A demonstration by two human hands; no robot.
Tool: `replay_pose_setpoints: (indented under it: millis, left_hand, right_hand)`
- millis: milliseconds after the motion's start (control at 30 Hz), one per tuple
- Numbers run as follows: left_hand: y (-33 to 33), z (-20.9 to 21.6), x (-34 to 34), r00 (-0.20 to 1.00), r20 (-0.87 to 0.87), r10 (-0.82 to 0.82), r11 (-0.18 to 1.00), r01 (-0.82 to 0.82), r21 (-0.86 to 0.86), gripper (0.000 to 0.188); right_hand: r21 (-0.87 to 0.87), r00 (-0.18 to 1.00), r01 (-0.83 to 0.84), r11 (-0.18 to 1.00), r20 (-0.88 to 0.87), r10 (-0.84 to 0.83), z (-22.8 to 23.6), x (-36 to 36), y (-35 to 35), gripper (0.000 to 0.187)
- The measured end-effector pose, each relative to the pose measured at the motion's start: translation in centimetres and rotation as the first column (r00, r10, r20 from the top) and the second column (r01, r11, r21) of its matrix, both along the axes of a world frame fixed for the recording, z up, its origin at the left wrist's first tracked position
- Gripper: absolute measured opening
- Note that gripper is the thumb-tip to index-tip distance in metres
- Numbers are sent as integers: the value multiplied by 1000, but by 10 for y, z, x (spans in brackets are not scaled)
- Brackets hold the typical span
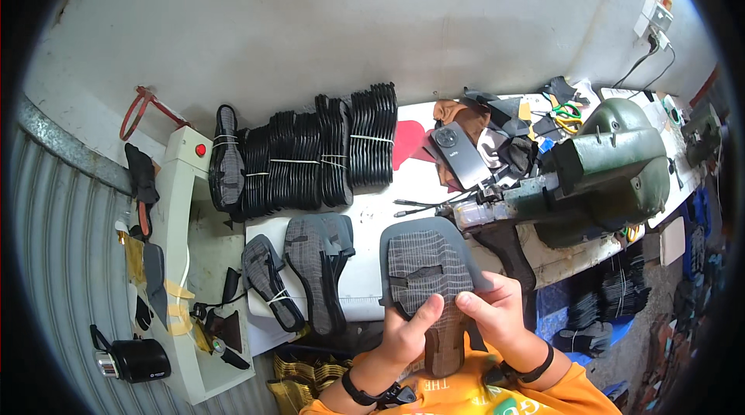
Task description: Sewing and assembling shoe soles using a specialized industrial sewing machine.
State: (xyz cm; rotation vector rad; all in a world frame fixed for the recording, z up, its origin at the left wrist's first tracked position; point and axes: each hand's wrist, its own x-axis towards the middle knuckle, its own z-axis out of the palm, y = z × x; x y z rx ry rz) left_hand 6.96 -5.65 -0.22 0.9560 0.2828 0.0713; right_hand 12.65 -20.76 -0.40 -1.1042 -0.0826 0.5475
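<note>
Orange sleeves (559, 392) sit closest, right under my chin, with a black band on each wrist. Just past them my left hand (403, 333) and my right hand (497, 310) both hold the grey sandal sole (425, 264). It is up in the air in front of my chest, above the near edge of the tabletop (372, 213). Fingers of both hands are closed around its lower end, with my thumbs pressing on the checked top side.

I think the sole is light and bends a bit, like rubber. It looks flat and not slippery, since the checked top is rough. Holding it by the two side edges feels safest, away from the little strap slot in the middle.

Next, on my left, more soles with straps (310, 268) lie on the white tabletop. On my right a big green machine (613, 167) stands very near, with its metal arm pointing just beside the sole, so that side is tight. Left of the sole, a strip of tabletop shows past the loose soles.

Farther back, black soles stand in tied stacks (310, 159) along the grey wall (349, 19). A phone (459, 155) and scraps lie beside them.
</note>
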Motion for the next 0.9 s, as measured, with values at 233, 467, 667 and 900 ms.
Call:
replay_pose_setpoints:
  millis: [233,467,667,900]
  left_hand:
    - [-3,2,0,991,126,50,978,-23,-208,35]
    - [-9,-3,-11,993,-40,112,991,-114,-74,40]
    - [-15,-13,-13,951,43,305,936,-308,168,36]
    - [-5,-24,-11,978,-131,165,983,-174,-63,35]
  right_hand:
    - [82,972,232,969,23,-234,-1,-5,-2,10]
    - [-286,503,522,803,864,-19,14,-5,-1,26]
    - [-573,253,585,574,802,541,26,-15,7,36]
    - [-464,598,120,877,739,310,13,-1,-12,28]
